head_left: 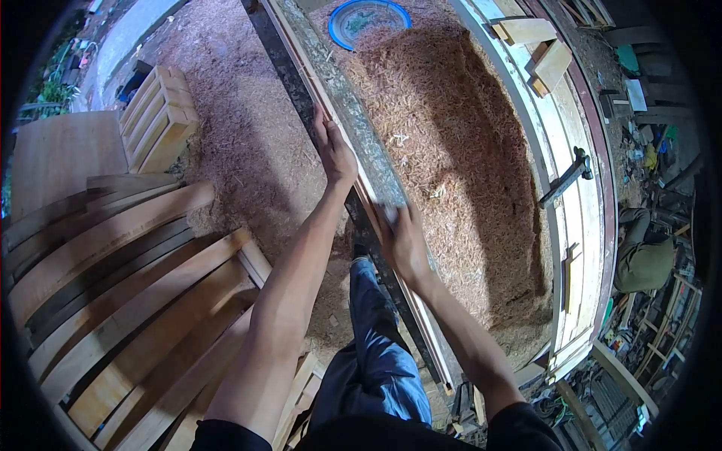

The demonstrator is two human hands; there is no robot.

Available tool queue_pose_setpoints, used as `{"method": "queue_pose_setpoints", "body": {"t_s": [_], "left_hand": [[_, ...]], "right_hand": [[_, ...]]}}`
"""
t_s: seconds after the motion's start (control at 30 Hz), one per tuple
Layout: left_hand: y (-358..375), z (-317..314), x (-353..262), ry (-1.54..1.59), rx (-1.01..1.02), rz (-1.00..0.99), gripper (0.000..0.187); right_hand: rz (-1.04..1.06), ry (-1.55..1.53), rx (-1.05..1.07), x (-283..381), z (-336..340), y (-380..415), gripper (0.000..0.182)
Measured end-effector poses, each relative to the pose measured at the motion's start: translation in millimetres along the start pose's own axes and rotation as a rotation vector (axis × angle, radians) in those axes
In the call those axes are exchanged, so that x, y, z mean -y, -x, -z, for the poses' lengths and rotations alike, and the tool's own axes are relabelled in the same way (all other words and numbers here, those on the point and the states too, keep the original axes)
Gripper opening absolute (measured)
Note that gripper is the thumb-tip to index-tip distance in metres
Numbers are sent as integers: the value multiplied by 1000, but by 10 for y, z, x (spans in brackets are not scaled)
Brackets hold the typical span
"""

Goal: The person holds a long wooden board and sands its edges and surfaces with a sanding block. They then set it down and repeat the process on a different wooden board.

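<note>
A long, narrow wooden strip (pixel 364 186) runs diagonally along a rough, worn beam (pixel 367 135). My left hand (pixel 337 156) grips the strip partway along, its fingers on the left side and the thumb over the edge. Lower down and closer to me, my right hand (pixel 407 246) is closed over the same strip. A blurred grey patch shows under its fingers; what it holds there, I cannot make out. Both forearms reach forward from dark sleeves.
Curved wooden pieces (pixel 113 233) are stacked at left, near a slatted wooden block (pixel 159 113). Wood shavings (pixel 451 173) cover the ground around a blue-rimmed basin (pixel 407 15). At right, a hammer (pixel 565 179) and wood offcuts (pixel 553 66) lie on pale boards (pixel 583 248).
</note>
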State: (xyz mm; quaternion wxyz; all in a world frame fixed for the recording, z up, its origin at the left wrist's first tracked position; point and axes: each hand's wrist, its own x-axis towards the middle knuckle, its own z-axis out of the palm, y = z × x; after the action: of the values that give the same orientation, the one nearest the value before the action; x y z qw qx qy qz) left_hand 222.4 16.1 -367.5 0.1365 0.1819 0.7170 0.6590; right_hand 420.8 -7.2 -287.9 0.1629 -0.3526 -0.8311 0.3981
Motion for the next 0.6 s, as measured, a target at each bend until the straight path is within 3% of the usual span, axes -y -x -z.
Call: {"method": "queue_pose_setpoints", "body": {"t_s": [0.03,0.13,0.33,0.4,0.43,0.53,0.57,0.6], "left_hand": [[-19,-12,38,-5,-7,-16,54],[-47,23,-1,33,19,-48,55],[-374,97,132,-115,31,-16,55],[-578,115,-31,-95,65,6,57],[-686,94,-136,-109,71,118,59],[-785,95,27,-152,104,-32,60],[-767,107,85,-146,95,-33,59],[-773,102,113,-137,84,-41,60]], "right_hand": [[33,22,-7,-9,-123,-270,30],[25,-42,7,84,-144,-599,21],[-131,-141,78,-74,394,779,26],[-165,-75,141,19,504,816,28],[-192,-42,169,30,523,839,30],[-112,-196,-29,-253,-86,344,28],[55,-10,-1,-118,-90,-47,28],[1,-14,8,-5,-173,-425,28]]}}
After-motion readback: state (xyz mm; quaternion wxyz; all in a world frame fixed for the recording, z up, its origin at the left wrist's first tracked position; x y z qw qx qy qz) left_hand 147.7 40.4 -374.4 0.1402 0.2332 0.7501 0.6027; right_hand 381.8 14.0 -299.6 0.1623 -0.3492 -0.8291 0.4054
